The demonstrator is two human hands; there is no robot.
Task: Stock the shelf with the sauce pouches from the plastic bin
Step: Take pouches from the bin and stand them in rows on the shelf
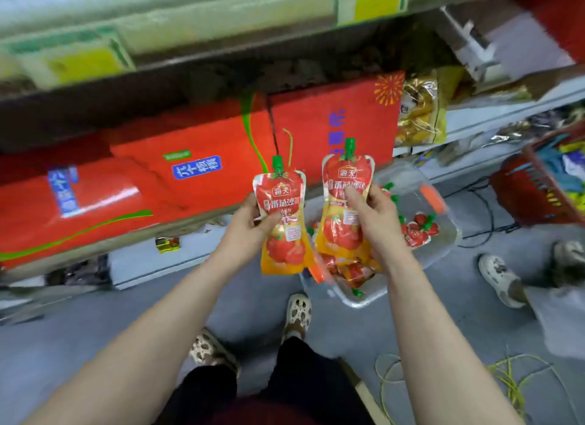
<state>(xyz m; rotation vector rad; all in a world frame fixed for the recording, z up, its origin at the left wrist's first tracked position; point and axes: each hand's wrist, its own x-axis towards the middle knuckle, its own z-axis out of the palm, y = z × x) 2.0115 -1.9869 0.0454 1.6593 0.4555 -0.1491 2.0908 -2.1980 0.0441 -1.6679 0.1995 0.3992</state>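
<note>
Both bare forearms rise from 7 and 5 o'clock toward the centre. The left grip (250,222) clasps the left pouch (285,250), thumb across its front. At its 3 o'clock, the right grip (375,217) holds the right pouch (343,234) upright.

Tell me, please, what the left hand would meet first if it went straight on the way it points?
Probably the red cartons ahead: the left hand aims its sauce pouch up at them, though depth is unclear.
</note>
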